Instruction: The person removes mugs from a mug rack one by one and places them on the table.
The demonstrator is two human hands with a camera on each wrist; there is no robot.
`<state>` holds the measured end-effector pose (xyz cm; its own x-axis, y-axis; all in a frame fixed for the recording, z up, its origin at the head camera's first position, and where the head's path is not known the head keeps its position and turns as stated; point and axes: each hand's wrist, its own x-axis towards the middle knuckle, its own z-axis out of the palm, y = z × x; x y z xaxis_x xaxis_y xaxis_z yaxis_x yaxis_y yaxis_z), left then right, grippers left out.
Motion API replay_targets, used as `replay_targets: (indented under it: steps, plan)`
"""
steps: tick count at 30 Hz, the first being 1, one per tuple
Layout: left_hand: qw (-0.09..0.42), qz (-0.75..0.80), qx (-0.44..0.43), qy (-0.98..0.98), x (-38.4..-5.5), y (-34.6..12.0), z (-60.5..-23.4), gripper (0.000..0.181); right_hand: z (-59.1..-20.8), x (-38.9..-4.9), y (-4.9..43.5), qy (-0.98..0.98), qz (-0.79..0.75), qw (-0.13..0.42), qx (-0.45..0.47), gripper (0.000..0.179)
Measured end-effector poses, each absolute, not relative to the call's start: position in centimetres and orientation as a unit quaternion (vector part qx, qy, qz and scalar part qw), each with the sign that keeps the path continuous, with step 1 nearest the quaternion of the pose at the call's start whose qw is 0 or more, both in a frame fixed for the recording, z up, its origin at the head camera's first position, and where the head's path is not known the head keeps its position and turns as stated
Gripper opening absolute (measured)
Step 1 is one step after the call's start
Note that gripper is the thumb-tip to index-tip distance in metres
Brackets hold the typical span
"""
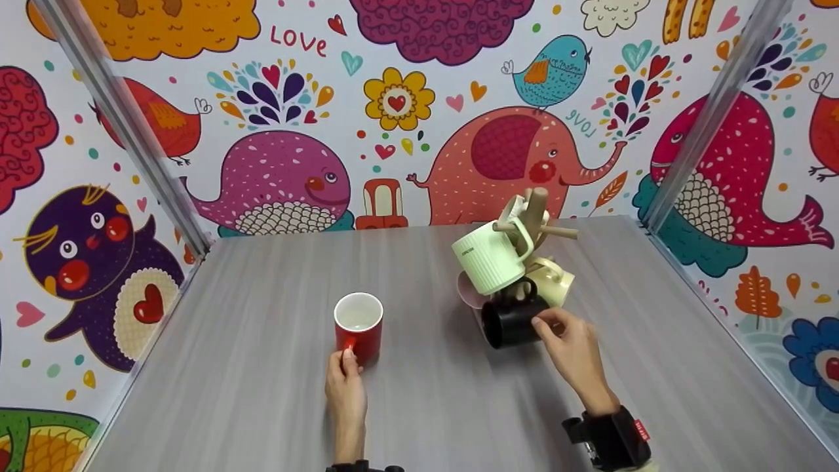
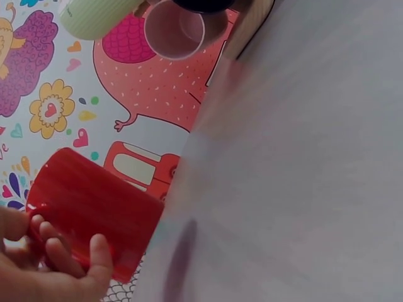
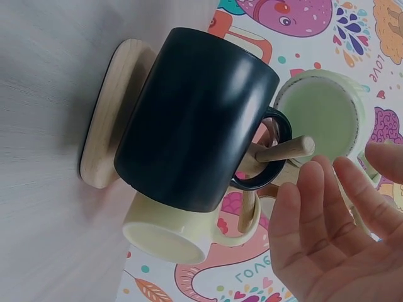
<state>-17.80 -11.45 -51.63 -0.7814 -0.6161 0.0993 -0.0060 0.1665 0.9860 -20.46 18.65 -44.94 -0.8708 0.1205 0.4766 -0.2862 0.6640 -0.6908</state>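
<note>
Left fingers (image 2: 60, 255) grip the red mug (image 2: 94, 204) (handle (image 1: 350, 342) partly covered); right fingers (image 3: 313, 207), loosely straight, are near the black mug (image 3: 195, 119).

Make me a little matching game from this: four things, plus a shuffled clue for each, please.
1. Red mug
2. Black mug
3. Right hand
4. Mug rack

A. Made of wood
B. Held by the left hand
C. Poised beside the black mug
D. Hung on a peg

Pairs: 1-B, 2-D, 3-C, 4-A
</note>
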Motion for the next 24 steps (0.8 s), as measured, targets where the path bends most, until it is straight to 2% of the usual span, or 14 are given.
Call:
replay_targets:
  steps: [24]
  plan:
    - [0.216,-0.617,0.233,-0.720,-18.3,-12.5,-53.4,0.019,-44.9,-20.4,18.6,-0.876,0.411,0.247,0.050,0.005]
